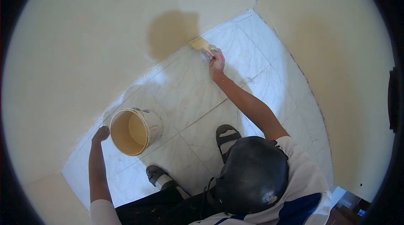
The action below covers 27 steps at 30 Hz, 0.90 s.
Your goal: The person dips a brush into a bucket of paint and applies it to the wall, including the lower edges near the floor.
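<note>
My right hand [216, 60] is closed round the handle of a paint brush [199, 44]. The cream-coated bristles touch the base of the wall [105, 35], where it meets the tiled floor. A white bucket [153, 126] with cream paint inside stands on the tiles at my left. Just left of its rim is my left hand [101, 133], with the fingers curled in; whether it holds the bucket's handle or anything else cannot be made out.
White marble-like tiles [176, 153] cover the floor. A second wall [328, 56] rises at the right, meeting the first at a corner [252, 10]. My sandalled feet [228, 136] and a black rounded knee covering [254, 174] are close in front. A dark object [393, 99] is at the right edge.
</note>
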Each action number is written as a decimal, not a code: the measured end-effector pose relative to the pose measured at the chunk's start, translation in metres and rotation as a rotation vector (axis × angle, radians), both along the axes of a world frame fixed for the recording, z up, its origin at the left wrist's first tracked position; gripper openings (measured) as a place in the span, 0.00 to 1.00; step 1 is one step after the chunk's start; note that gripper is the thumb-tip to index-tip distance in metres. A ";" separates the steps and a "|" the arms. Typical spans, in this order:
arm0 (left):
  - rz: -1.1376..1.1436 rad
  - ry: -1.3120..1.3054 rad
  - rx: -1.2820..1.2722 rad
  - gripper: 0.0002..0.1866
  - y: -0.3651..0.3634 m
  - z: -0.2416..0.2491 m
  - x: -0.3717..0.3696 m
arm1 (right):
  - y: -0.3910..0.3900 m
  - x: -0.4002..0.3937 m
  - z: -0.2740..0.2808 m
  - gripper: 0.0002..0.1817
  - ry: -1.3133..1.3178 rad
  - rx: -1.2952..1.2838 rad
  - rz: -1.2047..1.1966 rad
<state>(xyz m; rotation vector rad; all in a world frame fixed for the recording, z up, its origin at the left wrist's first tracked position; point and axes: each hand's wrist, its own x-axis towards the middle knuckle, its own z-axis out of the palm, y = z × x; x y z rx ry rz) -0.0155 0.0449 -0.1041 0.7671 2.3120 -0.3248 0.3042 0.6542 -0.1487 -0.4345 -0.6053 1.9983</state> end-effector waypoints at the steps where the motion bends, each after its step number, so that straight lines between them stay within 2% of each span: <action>1: -0.020 0.003 -0.014 0.19 -0.001 -0.004 0.002 | 0.000 -0.004 -0.002 0.06 -0.019 -0.002 -0.012; 5: 0.026 -0.100 0.003 0.22 0.019 0.014 0.024 | -0.007 -0.011 -0.002 0.05 -0.131 0.077 -0.081; 8: 0.008 -0.061 -0.007 0.23 0.028 0.022 0.031 | -0.011 -0.013 0.005 0.05 -0.166 0.067 -0.068; 11: -0.042 0.027 -0.023 0.23 0.004 -0.003 0.013 | -0.007 -0.022 -0.017 0.04 -0.268 0.117 -0.065; 17: 0.052 -0.031 0.004 0.18 0.009 0.005 0.016 | -0.018 -0.034 0.004 0.03 -0.180 0.173 -0.083; 19: -0.025 0.035 0.034 0.17 -0.030 -0.042 -0.011 | -0.018 -0.036 0.014 0.03 -0.195 0.121 -0.066; 21: 0.015 0.022 0.056 0.17 -0.006 -0.004 0.016 | -0.013 -0.045 0.026 0.02 -0.176 0.094 -0.055; 23: -0.038 0.007 -0.026 0.18 -0.010 -0.017 0.013 | -0.013 -0.044 0.033 0.02 -0.141 0.078 -0.061; 27: -0.063 -0.094 0.010 0.19 0.016 0.015 0.039 | -0.012 -0.048 0.063 0.02 -0.119 0.018 -0.094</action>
